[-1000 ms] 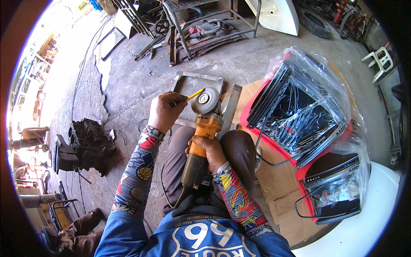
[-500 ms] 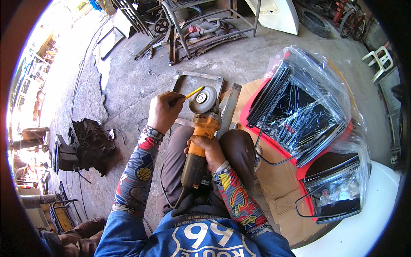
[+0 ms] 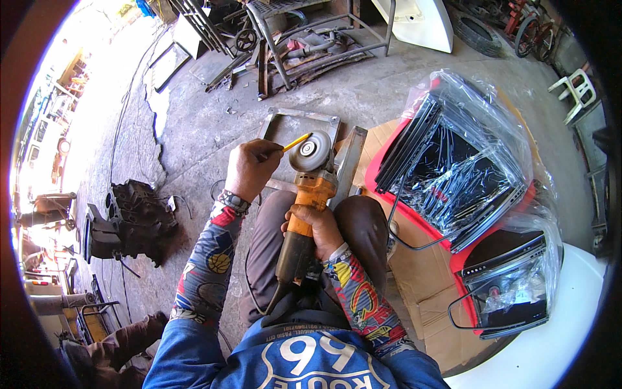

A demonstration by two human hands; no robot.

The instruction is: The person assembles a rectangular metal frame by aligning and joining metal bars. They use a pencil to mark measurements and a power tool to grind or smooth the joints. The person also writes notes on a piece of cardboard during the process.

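Note:
My left hand [image 3: 247, 170] pinches a yellow pencil [image 3: 296, 142] with its fingers closed. The pencil's tip meets the upper left rim of a grey disc [image 3: 317, 159], or hovers just over it; I cannot tell which. That disc is fitted to an orange angle grinder [image 3: 315, 189], held upright between my knees. Around the grinder's orange body wraps my right hand [image 3: 319, 228]. Its dark rear end and cord point towards my waist. Just beyond the disc, a rectangular metal frame [image 3: 301, 113] lies on the floor, partly hidden by the grinder and my hands.
To the right, plastic-wrapped red-edged panels [image 3: 447, 175] lie on cardboard [image 3: 414, 285]. A dark engine block [image 3: 133, 220] sits on the floor at left. A metal rack [image 3: 324, 23] with scrap stands ahead. Another person's leg [image 3: 120, 340] reaches in at lower left.
The other person's leg at lower left has shifted up and to the right. My hands, the pencil and the grinder keep nearly the same pose.

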